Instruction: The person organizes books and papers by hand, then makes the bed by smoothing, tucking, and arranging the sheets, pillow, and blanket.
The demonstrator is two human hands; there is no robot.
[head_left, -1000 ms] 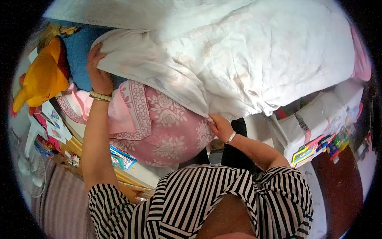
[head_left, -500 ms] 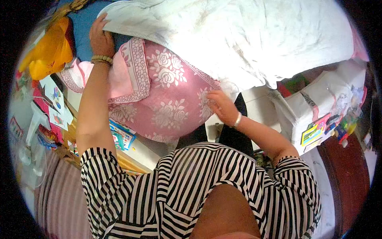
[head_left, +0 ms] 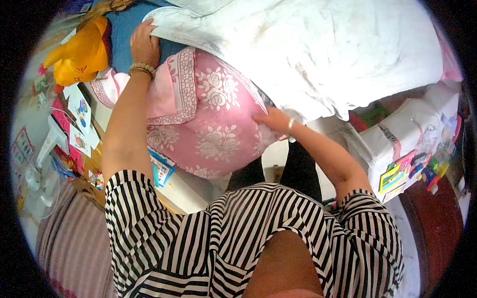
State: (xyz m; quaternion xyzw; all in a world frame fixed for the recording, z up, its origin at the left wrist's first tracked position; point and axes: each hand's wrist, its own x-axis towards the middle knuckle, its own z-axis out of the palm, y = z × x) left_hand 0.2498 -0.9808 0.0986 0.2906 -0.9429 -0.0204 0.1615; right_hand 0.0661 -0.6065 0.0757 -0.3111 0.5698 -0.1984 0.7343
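Note:
My left hand (head_left: 144, 43) is closed on the edge of a large white cloth (head_left: 308, 49) at the upper left. The cloth spreads across the top right and shows faint stains. Below it lies a pink fabric with white roses (head_left: 218, 129), its patterned border folded over near my left forearm. My right hand (head_left: 276, 122) touches the right side of the pink fabric, close to the lower edge of the white cloth. Its fingers press together at the fabric, their tips partly hidden.
A yellow-orange plush item (head_left: 82, 54) lies at the upper left, above papers with coloured pictures (head_left: 82, 111) and a white fan (head_left: 42, 174). On the right stands a white-covered box (head_left: 397, 134) with a yellow picture card (head_left: 392, 178). Pale floor shows between my dark-clothed legs.
The view has shifted, so the left-side items appear further right. My right hand has moved from above the pink fabric's right side to its edge, beside the white cloth, and its fingers have closed.

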